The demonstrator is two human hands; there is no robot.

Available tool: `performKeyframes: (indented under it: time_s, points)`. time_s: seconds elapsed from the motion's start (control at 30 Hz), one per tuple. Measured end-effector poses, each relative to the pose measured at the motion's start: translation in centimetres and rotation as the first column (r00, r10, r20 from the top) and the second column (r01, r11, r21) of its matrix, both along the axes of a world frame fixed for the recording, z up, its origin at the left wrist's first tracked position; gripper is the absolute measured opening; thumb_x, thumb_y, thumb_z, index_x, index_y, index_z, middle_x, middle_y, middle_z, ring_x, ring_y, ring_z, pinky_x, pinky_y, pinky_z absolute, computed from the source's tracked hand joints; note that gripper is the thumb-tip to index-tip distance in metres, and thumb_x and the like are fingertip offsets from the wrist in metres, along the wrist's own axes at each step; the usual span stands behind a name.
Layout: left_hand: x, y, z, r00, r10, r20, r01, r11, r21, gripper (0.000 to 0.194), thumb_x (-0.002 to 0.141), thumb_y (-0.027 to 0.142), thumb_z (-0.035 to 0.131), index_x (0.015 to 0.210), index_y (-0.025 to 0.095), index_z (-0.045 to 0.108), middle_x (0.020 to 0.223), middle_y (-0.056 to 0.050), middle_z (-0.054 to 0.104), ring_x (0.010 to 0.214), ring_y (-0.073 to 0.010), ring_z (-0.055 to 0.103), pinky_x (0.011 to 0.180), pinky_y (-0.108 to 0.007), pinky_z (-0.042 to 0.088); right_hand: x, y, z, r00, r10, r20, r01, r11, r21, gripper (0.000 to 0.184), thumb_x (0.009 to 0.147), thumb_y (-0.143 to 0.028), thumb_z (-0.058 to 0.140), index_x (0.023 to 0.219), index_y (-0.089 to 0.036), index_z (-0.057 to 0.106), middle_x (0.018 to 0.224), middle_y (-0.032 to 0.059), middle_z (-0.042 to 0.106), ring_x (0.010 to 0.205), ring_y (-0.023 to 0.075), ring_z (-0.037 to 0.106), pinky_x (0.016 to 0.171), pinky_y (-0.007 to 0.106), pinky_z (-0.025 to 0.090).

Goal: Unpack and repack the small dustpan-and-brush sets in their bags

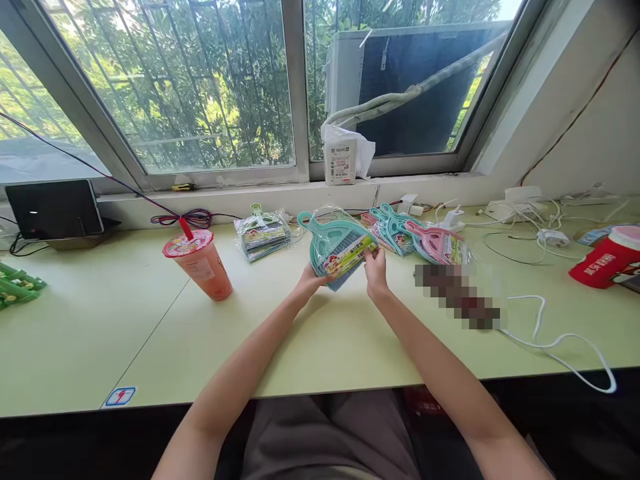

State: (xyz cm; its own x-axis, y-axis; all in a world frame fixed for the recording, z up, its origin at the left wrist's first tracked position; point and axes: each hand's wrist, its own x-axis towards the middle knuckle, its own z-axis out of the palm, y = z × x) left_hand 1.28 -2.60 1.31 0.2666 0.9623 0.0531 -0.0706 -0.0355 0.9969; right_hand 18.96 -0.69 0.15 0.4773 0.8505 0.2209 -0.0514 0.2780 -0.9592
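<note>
A teal dustpan set in clear wrapping is held up over the near middle of the pale green table, tilted, with its handle pointed to the far left and its yellow label turned upward. Its lower left edge is gripped by the left hand, whose fingers are partly hidden beneath it. Its right edge, at the end of the label, is pinched by the right hand, with the thumb laid on the front. The two hands are kept apart, with the set between them.

Just beyond the right hand, more wrapped sets are heaped: teal ones are seen on the left of the heap, and a pink one is laid on the right. Farther left, near the wall, a stack of wrapped sets is topped by a light green handle. Between that stack and the near edge, a pink cup with a red straw is stood. On the right, a blurred-out object is laid near a looped white cable, and a red container is seen at the far right
</note>
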Motion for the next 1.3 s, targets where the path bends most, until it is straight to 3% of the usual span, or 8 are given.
performKeyframes:
  time_s: [0.13, 0.4, 0.7, 0.93, 1.03, 1.17, 1.23, 1.3]
  points:
    - [0.1, -0.4, 0.3, 0.999, -0.040, -0.007, 0.040, 0.999, 0.012, 0.067, 0.057, 0.048, 0.083, 0.112, 0.016, 0.059, 0.104, -0.011, 0.071, 0.087, -0.0248, 0.067, 0.063, -0.030, 0.052, -0.5, -0.3, 0.4, 0.991, 0.051, -0.127, -0.050, 0.999, 0.011, 0.037, 0.074, -0.040, 0.065, 0.102, -0.024, 0.046, 0.110, 0.0059, 0.065, 0.098, 0.0188, 0.060, 0.080, 0.032, 0.047]
    - [0.2, -0.3, 0.4, 0.998, 0.057, 0.022, -0.057, 0.998, 0.026, 0.067, 0.051, 0.041, 0.086, 0.107, 0.016, 0.058, 0.100, -0.010, 0.072, 0.088, -0.0266, 0.068, 0.063, -0.031, 0.052, -1.1, -1.0, 0.8, 0.973, 0.072, -0.217, -0.090, 0.993, -0.073, 0.040, 0.074, -0.043, 0.070, 0.100, -0.025, 0.045, 0.097, 0.0040, 0.069, 0.086, 0.0192, 0.067, 0.070, 0.032, 0.056]
    - [-0.3, 0.0, 1.0, 0.985, 0.164, 0.059, -0.165, 0.986, 0.003, 0.068, 0.051, 0.043, 0.086, 0.108, 0.016, 0.061, 0.101, -0.010, 0.072, 0.086, -0.0272, 0.069, 0.064, -0.035, 0.055, -0.9, -1.1, 1.9, 0.848, 0.484, -0.215, -0.497, 0.868, -0.007, 0.045, 0.064, -0.035, 0.082, 0.099, -0.023, 0.056, 0.091, 0.0021, 0.073, 0.077, 0.0192, 0.071, 0.072, 0.035, 0.061]
    - [0.8, -1.1, 0.7, 0.998, 0.047, 0.035, -0.047, 0.999, -0.001, 0.063, 0.066, 0.052, 0.076, 0.116, 0.017, 0.058, 0.106, -0.012, 0.071, 0.079, -0.0231, 0.070, 0.062, -0.032, 0.056, -1.4, -1.5, 1.3, 0.901, 0.317, -0.296, -0.333, 0.943, -0.002, 0.037, 0.063, -0.030, 0.080, 0.092, -0.019, 0.059, 0.085, 0.0031, 0.072, 0.080, 0.0203, 0.070, 0.076, 0.038, 0.061]
    - [1.0, -1.6, 0.6, 0.993, -0.114, 0.040, 0.115, 0.993, -0.022, 0.063, 0.072, 0.053, 0.072, 0.122, 0.017, 0.054, 0.111, -0.014, 0.070, 0.074, -0.0204, 0.071, 0.070, -0.035, 0.057, -1.5, -2.0, 1.7, 0.915, 0.281, -0.290, -0.285, 0.958, 0.028, 0.039, 0.063, -0.031, 0.080, 0.093, -0.019, 0.059, 0.088, 0.0047, 0.071, 0.086, 0.0224, 0.070, 0.078, 0.040, 0.060]
    - [0.9, -1.7, 0.4, 0.939, -0.341, 0.051, 0.343, 0.939, -0.018, 0.058, 0.078, 0.052, 0.068, 0.125, 0.020, 0.055, 0.125, -0.016, 0.063, 0.100, -0.0255, 0.068, 0.084, -0.039, 0.055, -1.4, -2.3, 2.3, 0.904, 0.279, -0.323, -0.265, 0.960, 0.088, 0.039, 0.064, -0.032, 0.079, 0.094, -0.020, 0.058, 0.095, 0.0057, 0.071, 0.093, 0.0237, 0.069, 0.081, 0.041, 0.059]
    - [1.0, -1.4, 0.1, 0.942, -0.310, 0.127, 0.313, 0.950, -0.008, 0.057, 0.079, 0.055, 0.066, 0.125, 0.023, 0.054, 0.135, -0.014, 0.057, 0.115, -0.0277, 0.061, 0.088, -0.040, 0.053, -1.5, -2.4, 2.3, 0.901, 0.270, -0.340, -0.252, 0.963, 0.098, 0.040, 0.064, -0.031, 0.079, 0.096, -0.020, 0.057, 0.097, 0.0056, 0.070, 0.096, 0.0236, 0.069, 0.083, 0.041, 0.059]
    - [1.0, -0.9, 0.0, 0.961, -0.154, 0.230, 0.158, 0.987, 0.000, 0.056, 0.079, 0.056, 0.065, 0.124, 0.025, 0.054, 0.139, -0.011, 0.055, 0.121, -0.0269, 0.057, 0.090, -0.039, 0.053, -1.8, -2.4, 2.2, 0.899, 0.260, -0.352, -0.243, 0.966, 0.093, 0.041, 0.064, -0.031, 0.079, 0.097, -0.020, 0.057, 0.096, 0.0053, 0.070, 0.097, 0.0233, 0.068, 0.085, 0.041, 0.059]
